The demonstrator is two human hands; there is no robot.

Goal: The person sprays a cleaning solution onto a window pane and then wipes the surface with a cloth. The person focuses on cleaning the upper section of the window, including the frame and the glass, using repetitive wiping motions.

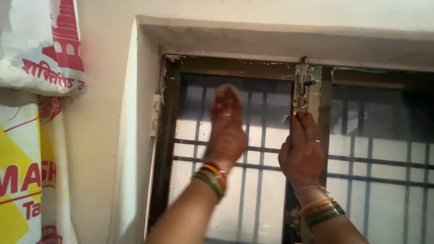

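My left hand (227,129) is pressing a pale cloth (227,90), blurred, against the left pane (266,135), fingers flat over it. My right hand (302,151) is gripping the middle frame (322,97) just below the bolt (302,83). Bars (375,167) are showing beyond the glass.

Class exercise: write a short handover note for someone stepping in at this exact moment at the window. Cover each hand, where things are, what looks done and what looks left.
Left hand: raised flat against the left window pane, pressing something pale, apparently a cloth, near the top; motion-blurred.
Right hand: gripping the centre frame post, just below the metal latch bolt.
Done: cannot tell how much glass is wiped.
Left: the pane below the hand and the right pane look untouched.
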